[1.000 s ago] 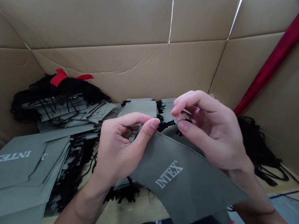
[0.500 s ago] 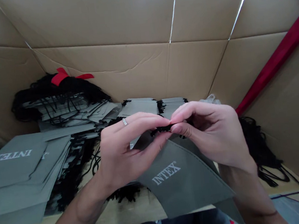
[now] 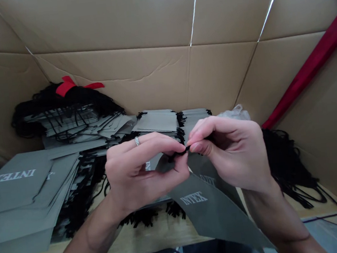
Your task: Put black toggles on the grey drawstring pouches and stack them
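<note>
My left hand [image 3: 145,172], with a ring on one finger, pinches a short stretch of black cord [image 3: 180,153]. Facing it, my right hand [image 3: 230,150] grips the same cord between thumb and forefinger, the fingertips nearly touching the left ones. Below hangs a grey sheet printed INTEX [image 3: 208,209], tilted down to the right, and a second grey INTEX sheet [image 3: 210,174] shows behind it. Where the cord joins the sheets is hidden by my fingers.
Grey INTEX sheets [image 3: 14,188] lie stacked at left. Bundled black cords [image 3: 41,102] with a red strip rest on another pile behind. Smaller grey stacks [image 3: 155,120] stand at the back. More black cord [image 3: 285,166] lies right. Cardboard walls [image 3: 120,73] enclose the table [image 3: 145,241].
My hands have drawn slightly apart, exposing cord between the fingertips. The hanging sheet has swung right and tilted, letting the second printed sheet show.
</note>
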The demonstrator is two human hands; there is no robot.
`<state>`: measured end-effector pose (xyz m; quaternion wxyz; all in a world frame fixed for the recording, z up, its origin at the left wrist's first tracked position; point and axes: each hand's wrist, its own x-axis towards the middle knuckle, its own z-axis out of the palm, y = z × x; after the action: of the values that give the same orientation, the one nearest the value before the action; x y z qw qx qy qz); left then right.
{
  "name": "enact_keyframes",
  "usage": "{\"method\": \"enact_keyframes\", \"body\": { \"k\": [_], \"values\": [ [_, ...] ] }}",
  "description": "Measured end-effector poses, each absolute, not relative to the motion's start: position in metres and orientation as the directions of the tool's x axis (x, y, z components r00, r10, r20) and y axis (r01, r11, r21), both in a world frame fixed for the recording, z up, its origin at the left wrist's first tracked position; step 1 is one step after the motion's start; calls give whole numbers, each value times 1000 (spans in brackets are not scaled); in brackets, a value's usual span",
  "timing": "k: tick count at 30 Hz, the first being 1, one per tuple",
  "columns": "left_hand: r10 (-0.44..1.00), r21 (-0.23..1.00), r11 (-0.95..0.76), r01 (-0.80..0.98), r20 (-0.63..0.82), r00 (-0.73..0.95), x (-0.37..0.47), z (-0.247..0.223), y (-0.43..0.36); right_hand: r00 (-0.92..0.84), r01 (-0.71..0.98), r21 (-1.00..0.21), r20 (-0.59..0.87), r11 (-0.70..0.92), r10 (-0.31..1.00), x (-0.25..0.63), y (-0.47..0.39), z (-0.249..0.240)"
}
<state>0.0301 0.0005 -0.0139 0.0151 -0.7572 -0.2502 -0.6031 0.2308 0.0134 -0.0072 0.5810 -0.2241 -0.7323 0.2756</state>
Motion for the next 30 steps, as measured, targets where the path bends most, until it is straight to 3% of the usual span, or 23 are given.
{"method": "enact_keyframes", "body": {
  "k": [5,9,17,24,30],
  "values": [
    [482,437,-865,247,860,165,24,-12,1,-235,24,-653,732,757,639,237,12,-5],
    [596,587,-797,143,725,345,18,-7,7,-181,73,-644,743,762,645,250,12,2],
    [524,450,-851,270,714,463,20,-1,7,-433,80,-618,686,782,585,255,13,8],
    [501,330,-859,391,699,511,19,-3,4,-426,153,-544,717,825,551,251,13,7],
    [505,306,-857,414,655,562,18,-2,5,-395,210,-573,691,792,605,253,14,6]
  ]
}}
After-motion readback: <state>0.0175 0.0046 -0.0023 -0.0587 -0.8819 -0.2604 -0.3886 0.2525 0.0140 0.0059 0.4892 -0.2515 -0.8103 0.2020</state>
